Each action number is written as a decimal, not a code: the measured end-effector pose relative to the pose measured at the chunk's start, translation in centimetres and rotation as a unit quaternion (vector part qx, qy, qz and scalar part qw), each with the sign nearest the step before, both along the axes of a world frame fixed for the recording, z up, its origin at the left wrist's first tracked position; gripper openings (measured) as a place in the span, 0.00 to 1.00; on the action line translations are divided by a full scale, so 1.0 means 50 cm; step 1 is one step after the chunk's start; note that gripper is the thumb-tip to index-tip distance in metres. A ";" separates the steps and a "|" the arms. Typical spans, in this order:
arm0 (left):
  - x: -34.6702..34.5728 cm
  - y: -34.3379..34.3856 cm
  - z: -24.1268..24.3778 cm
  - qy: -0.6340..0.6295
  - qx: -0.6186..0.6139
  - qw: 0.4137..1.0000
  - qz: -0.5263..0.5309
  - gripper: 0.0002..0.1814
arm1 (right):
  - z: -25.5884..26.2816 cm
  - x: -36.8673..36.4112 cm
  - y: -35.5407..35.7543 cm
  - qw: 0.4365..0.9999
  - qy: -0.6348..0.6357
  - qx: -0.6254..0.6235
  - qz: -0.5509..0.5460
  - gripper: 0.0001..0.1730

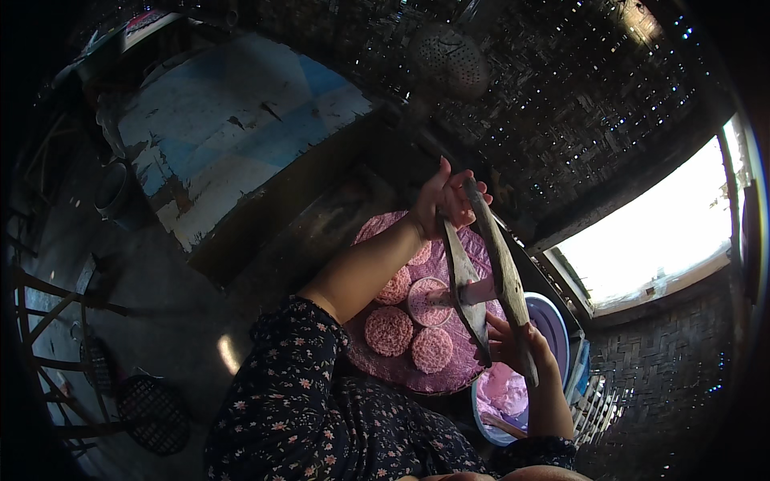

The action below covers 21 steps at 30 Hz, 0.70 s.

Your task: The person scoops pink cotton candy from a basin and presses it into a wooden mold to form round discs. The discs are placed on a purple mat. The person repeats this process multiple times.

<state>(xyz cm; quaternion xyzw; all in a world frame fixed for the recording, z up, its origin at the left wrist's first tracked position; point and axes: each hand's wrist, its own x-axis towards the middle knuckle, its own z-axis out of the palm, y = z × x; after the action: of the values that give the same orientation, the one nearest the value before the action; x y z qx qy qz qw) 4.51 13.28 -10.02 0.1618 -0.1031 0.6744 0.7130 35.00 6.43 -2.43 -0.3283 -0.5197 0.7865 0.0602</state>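
Note:
My left hand [445, 201] holds the upper ends of a two-handled wooden press, its palm against the lower bar [463, 270] and its fingers reaching to the upper bar [499, 252]. At the opposite ends my right hand [517, 346] spans both bars. Pink dough shows on the plunger [479, 291] between them. Under the press's cylinder, a round ring mould [431, 302] holds pink strands. Around it, several round cakes of pink strands [388, 331] lie on a pink cloth [445, 381] spread over a round tray. My left forearm partly hides the tray.
A blue basin [481, 415] of pink dough [500, 388] stands by my right forearm, with a wooden stick [504, 425] in it. Behind it is a lidded-looking purple-blue tub [550, 324]. A worn blue-white table [240, 132] stands left; a perforated ladle [450, 60] hangs on the woven wall.

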 end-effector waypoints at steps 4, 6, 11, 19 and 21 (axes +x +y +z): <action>0.016 -0.004 -0.016 -0.011 0.015 1.000 -0.005 0.27 | 0.028 0.011 -0.007 0.998 -0.033 0.018 0.044 0.61; 0.015 -0.021 -0.016 -0.015 0.010 1.000 -0.021 0.25 | 0.026 0.016 -0.014 0.998 -0.028 0.013 0.057 0.59; -0.022 -0.056 0.001 -0.008 0.049 0.999 -0.006 0.23 | -0.036 0.015 -0.016 0.998 -0.057 0.002 0.001 0.46; 0.007 -0.048 0.010 -0.001 0.043 0.999 0.001 0.21 | -0.005 0.032 -0.019 0.997 -0.061 0.034 -0.018 0.36; 0.024 -0.057 0.016 0.019 -0.005 1.000 0.011 0.22 | 0.016 0.032 -0.043 0.999 -0.041 0.007 -0.014 0.37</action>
<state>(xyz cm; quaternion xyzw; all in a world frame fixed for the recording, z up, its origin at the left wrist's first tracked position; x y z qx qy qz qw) 5.74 10.41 -9.22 0.1717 -0.0843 0.6796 0.7082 36.58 4.30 -1.62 -0.3667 -0.5230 0.7677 0.0522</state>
